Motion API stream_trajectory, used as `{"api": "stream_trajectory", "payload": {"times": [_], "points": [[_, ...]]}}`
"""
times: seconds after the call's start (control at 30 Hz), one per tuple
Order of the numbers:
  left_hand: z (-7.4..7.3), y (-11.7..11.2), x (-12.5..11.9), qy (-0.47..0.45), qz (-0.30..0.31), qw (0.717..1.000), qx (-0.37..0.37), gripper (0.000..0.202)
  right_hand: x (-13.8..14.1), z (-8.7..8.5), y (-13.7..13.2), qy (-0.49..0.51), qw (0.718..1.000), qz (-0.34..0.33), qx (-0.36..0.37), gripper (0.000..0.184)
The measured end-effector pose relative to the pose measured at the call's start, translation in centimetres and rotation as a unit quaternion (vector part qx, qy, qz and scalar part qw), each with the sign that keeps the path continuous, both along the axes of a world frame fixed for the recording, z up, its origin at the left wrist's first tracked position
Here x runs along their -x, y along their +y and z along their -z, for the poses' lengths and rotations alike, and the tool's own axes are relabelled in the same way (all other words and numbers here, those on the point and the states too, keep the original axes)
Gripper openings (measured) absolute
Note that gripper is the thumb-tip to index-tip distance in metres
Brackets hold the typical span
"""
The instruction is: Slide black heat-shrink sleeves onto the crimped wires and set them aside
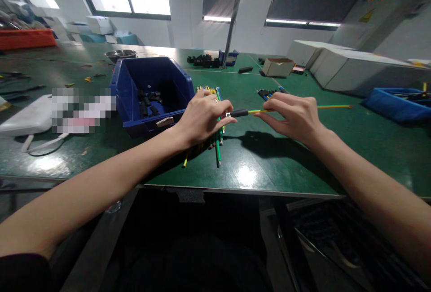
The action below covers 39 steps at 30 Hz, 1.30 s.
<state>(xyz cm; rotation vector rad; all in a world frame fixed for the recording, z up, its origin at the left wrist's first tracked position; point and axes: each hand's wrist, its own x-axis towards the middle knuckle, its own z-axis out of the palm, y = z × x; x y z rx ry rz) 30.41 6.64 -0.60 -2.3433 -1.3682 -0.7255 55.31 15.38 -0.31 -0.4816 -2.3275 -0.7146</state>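
Yellow-green wire [333, 106] pinched between fingers of right hand [292, 114], black sleeve [239, 112] on its end (metal tip showing), left hand [202, 119] closed on it, blue bin [134, 117] just beside.

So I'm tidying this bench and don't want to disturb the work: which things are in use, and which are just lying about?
In use: left hand, right hand, yellow-green wire, black sleeve on it, wire bundle, blue bin of black pieces.
Lying about: cardboard box, metal bowl, white device, blue tray, orange crate.
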Motion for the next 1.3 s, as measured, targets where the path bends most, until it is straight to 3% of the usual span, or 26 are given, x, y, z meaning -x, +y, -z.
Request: {"api": "stream_trajectory", "payload": {"times": [0.5,0.77,0.9,1.1,1.3], "points": [[-0.3,-0.2,-0.2,0.019,-0.017,1.0,0.01,0.018,0.2,0.1,0.1,-0.019,1.0,0.007,-0.017,0.034],[-0.2,-0.2,-0.8,0.148,-0.039,0.988,-0.03,0.02,-0.3,0.6,0.3,-0.082,0.997,-0.006,0.009,0.033],[-0.3,-0.2,-0.8,0.17,-0.045,0.984,-0.04,0.021,-0.3,0.7,0.3,-0.09,0.996,-0.013,-0.005,0.034],[-1.0,-0.2,-0.4,0.132,-0.06,0.982,-0.118,0.024,-0.4,0.4,1.0,-0.014,0.995,0.078,0.052,0.057],[-0.8,-0.3,-0.3,0.144,-0.047,0.977,-0.153,0.024,-0.5,0.3,0.9,-0.073,0.98,0.162,0.093,0.07]]}}
